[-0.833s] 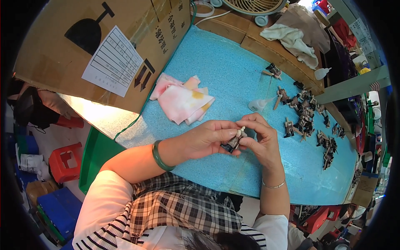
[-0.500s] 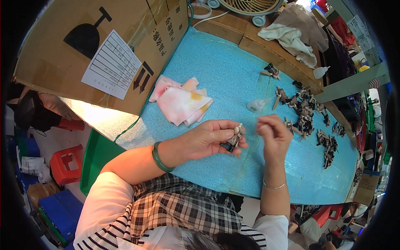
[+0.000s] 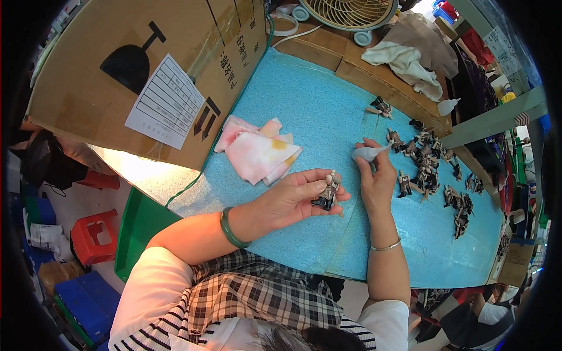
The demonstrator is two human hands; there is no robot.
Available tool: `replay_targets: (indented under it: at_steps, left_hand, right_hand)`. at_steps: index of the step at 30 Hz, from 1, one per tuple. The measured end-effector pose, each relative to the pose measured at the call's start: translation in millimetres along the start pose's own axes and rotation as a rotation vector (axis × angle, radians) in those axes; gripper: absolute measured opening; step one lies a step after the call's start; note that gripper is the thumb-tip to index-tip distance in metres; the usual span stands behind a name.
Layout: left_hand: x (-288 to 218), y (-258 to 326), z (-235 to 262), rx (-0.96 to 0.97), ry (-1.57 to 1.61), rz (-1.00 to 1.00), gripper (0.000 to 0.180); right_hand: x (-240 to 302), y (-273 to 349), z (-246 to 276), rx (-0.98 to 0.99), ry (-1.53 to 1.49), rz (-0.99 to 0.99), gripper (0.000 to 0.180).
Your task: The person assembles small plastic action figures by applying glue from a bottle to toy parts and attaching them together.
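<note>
Between the thumb and fingers of my left hand (image 3: 293,196) is a small figurine (image 3: 329,192) with a brown body and dark lower part, held above the blue tabletop. My right hand (image 3: 377,175) grips a small white squeeze bottle (image 3: 367,153), its thin nozzle pointing up to the right. Just past that hand lies a heap of similar small figurines (image 3: 427,158), with one single figurine (image 3: 404,184) close to my right wrist. A folded pink and white cloth (image 3: 260,153) with yellow stains rests beyond my left hand.
A large cardboard box (image 3: 170,76) stands at the left on the blue table (image 3: 298,88). Wooden ledges (image 3: 374,82) border the far side, bearing a fan (image 3: 350,11), a white rag (image 3: 410,64) and another squeeze bottle (image 3: 448,106). A red stool (image 3: 95,237) is on the floor at left.
My right hand has moved up and taken hold of the squeeze bottle, which stood on the table before. The left hand still holds the figurine, now turned slightly more upright.
</note>
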State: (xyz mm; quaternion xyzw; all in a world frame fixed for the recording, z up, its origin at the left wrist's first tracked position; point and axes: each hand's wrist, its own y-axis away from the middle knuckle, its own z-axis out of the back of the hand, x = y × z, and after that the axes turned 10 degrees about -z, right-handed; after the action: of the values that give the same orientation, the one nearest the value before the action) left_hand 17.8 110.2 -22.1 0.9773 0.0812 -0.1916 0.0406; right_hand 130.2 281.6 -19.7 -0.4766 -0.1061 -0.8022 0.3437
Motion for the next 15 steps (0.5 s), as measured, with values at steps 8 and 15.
replay_targets:
  at_steps: [8,15]
  left_hand:
    - [-12,1,-5,-0.063,-0.053,-0.092,0.031]
    - [-10,-4,-4,-0.102,-0.098,-0.134,0.032]
  right_hand:
    - [46,46,34,-0.083,0.055,0.336,0.042]
    - [61,51,55,-0.056,0.079,0.579,0.03]
